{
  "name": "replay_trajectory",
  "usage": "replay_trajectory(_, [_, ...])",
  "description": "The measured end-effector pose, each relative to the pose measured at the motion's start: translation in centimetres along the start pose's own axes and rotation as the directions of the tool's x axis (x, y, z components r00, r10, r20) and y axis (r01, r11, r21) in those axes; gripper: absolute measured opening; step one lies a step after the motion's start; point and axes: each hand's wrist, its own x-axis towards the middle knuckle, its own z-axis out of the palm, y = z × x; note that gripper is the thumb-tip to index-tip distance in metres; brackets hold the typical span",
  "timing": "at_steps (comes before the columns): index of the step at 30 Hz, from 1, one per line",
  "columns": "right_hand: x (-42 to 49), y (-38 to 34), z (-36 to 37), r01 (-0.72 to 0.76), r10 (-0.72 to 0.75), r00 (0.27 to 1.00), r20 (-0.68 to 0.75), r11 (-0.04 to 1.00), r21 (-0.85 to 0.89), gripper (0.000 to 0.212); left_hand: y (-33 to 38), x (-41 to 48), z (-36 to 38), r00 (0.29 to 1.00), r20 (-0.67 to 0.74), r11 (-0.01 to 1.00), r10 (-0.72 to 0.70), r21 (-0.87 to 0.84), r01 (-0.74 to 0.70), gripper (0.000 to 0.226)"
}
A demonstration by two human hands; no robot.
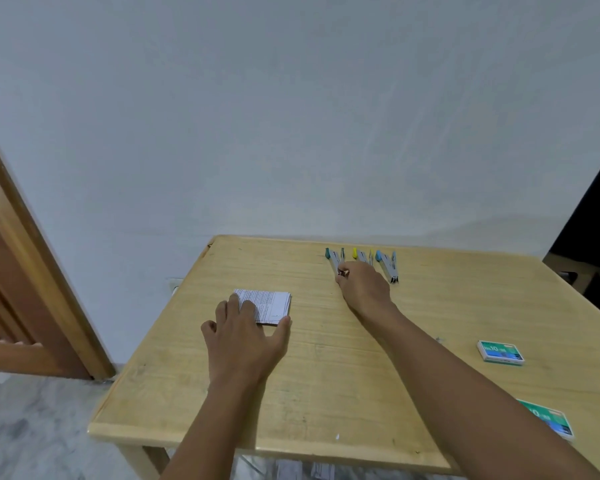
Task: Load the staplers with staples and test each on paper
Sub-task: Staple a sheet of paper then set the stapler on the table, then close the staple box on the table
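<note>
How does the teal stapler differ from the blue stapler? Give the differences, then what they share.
The teal stapler lies leftmost in the row; the blue stapler lies rightmost. The right hand pinches the teal stapler's near end; the blue stapler lies untouched. Both lie hinged open on the table.

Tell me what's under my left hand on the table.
A folded stack of printed paper lies under the left hand, flat on the table. The fingers cover its near left corner; anything beneath the paper is hidden.
</note>
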Motion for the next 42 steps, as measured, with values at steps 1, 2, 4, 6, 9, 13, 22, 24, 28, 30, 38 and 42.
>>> replay_trajectory(1, [0.2,0.0,0.1,-0.004,0.004,1.000,-0.004,1.000,-0.003,0.020,0.0,0.0,0.0,1.000,0.000,1.000,0.001,0.002,-0.001,0.061])
replay_trajectory(2, [0.4,-0.1,0.2,-0.010,0.010,1.000,-0.006,1.000,-0.001,0.021,0.0,0.0,0.0,1.000,0.001,1.000,0.001,0.006,-0.001,0.062])
replay_trajectory(4, [0.6,-0.1,0.5,-0.026,0.026,1.000,-0.007,1.000,0.007,0.023,0.0,0.0,0.0,1.000,0.003,1.000,0.001,0.012,-0.001,0.063])
replay_trajectory(6, [0.6,-0.1,0.7,-0.028,0.028,1.000,-0.005,1.000,-0.003,0.024,0.0,0.1,0.0,1.000,0.003,1.000,0.001,0.013,-0.001,0.062])
replay_trajectory(9, [0.6,-0.1,0.7,-0.030,0.030,0.999,0.027,0.999,-0.021,0.031,0.0,0.1,0.1,1.000,0.000,1.000,0.000,0.013,0.000,0.062])
replay_trajectory(13, [0.3,0.3,0.1,-0.004,0.007,0.993,0.118,1.000,-0.022,0.048,-0.1,0.2,0.1,1.000,0.003,1.000,0.005,0.025,-0.005,0.063])
replay_trajectory(22, [-3.5,1.3,-1.2,0.106,-0.099,0.975,0.199,0.994,-0.026,0.051,0.2,0.2,-0.7,0.999,0.045,1.000,0.014,0.016,-0.015,0.065])
replay_trajectory(24, [-4.4,1.7,-0.7,0.140,-0.119,0.974,0.192,0.985,-0.102,0.051,0.1,0.4,-0.7,0.996,0.084,0.999,0.025,0.035,-0.028,0.065])
replay_trajectory(28, [-5.4,2.1,0.3,0.139,-0.130,0.983,0.127,0.989,-0.060,0.051,0.3,1.7,-0.3,0.990,0.137,1.000,0.014,0.020,-0.017,0.065])
replay_trajectory(30, [-5.5,2.2,0.4,0.141,-0.135,0.985,0.103,0.988,-0.054,0.050,0.8,3.3,0.2,0.983,0.185,1.000,-0.011,0.008,0.009,0.064])
replay_trajectory(38, [-5.3,2.5,1.1,0.158,-0.154,0.987,0.055,0.983,-0.095,0.049,2.3,10.1,3.1,0.967,0.249,0.998,-0.061,0.042,0.052,0.065])
replay_trajectory(42, [-5.3,2.6,1.3,0.157,-0.154,0.987,0.033,0.983,-0.094,0.048,3.0,11.6,3.7,0.968,0.246,0.998,-0.057,0.054,0.045,0.065])
